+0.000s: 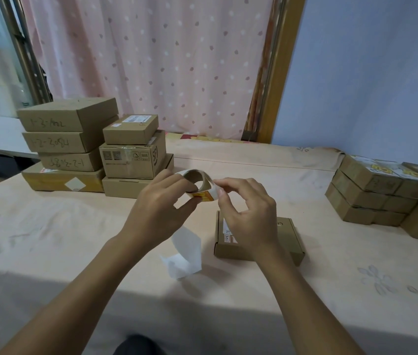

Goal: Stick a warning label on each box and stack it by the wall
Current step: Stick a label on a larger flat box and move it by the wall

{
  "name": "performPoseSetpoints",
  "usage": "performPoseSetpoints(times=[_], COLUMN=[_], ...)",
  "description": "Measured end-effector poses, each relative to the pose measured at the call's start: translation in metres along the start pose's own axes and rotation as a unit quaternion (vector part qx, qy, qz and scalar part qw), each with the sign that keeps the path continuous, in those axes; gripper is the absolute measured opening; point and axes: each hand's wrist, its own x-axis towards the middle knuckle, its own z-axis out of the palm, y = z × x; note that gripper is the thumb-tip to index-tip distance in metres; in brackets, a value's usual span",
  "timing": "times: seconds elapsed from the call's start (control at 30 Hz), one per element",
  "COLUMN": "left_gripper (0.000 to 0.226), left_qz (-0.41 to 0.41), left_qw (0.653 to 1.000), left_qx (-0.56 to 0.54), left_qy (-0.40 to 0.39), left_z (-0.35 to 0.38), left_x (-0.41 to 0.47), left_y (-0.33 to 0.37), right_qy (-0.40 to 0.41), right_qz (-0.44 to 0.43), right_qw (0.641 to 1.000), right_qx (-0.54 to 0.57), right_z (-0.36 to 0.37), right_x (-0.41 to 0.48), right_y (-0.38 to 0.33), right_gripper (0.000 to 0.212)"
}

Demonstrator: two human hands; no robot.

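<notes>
My left hand [160, 201] holds a roll of labels [199, 179] with a cardboard core, raised above the table. An orange and yellow warning label [205, 196] sits on the roll's outer turn. My right hand [246, 208] pinches the edge of that label with thumb and forefinger. A white strip of empty backing paper [186, 252] hangs from the roll down to the table. A small flat cardboard box [288, 239] lies on the table under my right hand, partly hidden by it.
Two piles of plain cardboard boxes [69, 142] stand at the back left. By the blue wall at the right, a stack of boxes with yellow labels [376, 190] stands. A pale patterned cloth [49, 239] covers the table. A pink curtain [151, 60] hangs behind.
</notes>
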Motion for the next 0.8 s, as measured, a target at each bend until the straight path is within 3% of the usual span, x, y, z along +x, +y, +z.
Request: performPoseSetpoints(times=[0.2,0.37,0.6,0.8], left_gripper=[0.022,0.015,0.024,0.022], left_qz=[-0.032,-0.084,-0.124,-0.089], left_qw=[0.998,0.991,0.971,0.963], left_qx=[-0.022,-0.021,0.050,0.093], left_qy=[-0.051,-0.100,-0.201,-0.237], left_z=[0.004,0.018,0.049,0.059], left_x=[-0.004,-0.015,-0.026,-0.045], left_y=[-0.007,-0.030,-0.060,-0.070], right_qy=[-0.022,-0.023,-0.003,-0.017], right_qz=[0.099,0.275,0.364,0.428], right_qw=[0.994,0.948,0.903,0.871], right_qx=[0.033,0.156,0.228,0.241], right_z=[-0.008,-0.016,-0.028,-0.044], right_x=[0.003,0.003,-0.002,-0.010], right_y=[0.006,0.015,0.038,0.055], right_gripper=[0.005,0.012,0.014,0.022])
